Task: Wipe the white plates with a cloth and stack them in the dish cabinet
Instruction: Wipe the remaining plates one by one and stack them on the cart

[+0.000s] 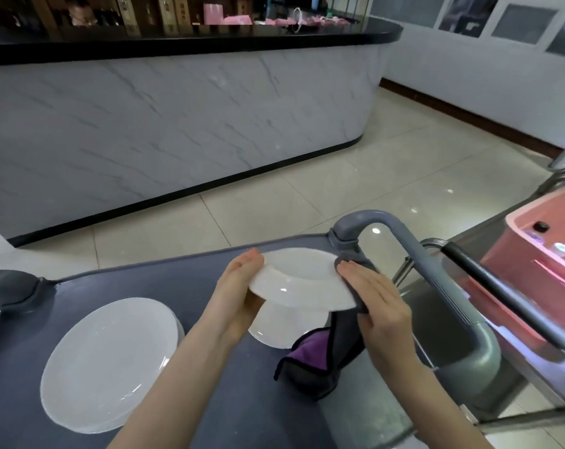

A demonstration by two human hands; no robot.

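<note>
I hold a white plate [299, 280] tilted above the grey cart top [229, 393]. My left hand [239, 286] grips its left rim, thumb on top. My right hand [375, 303] presses a grey and purple cloth [326, 354] against the plate's right rim, fingers laid flat over the cloth; the cloth's loose end hangs down onto the cart. Another white plate [281, 328] lies on the cart under the held one. A stack of white plates [112, 364] sits at the cart's left. No dish cabinet is recognisable in view.
The cart's grey handle [436, 280] arches at the right. Beyond it stands a pink box [540, 251] on a metal frame. A marble-fronted counter [177, 118] with a black top runs across the tiled floor ahead.
</note>
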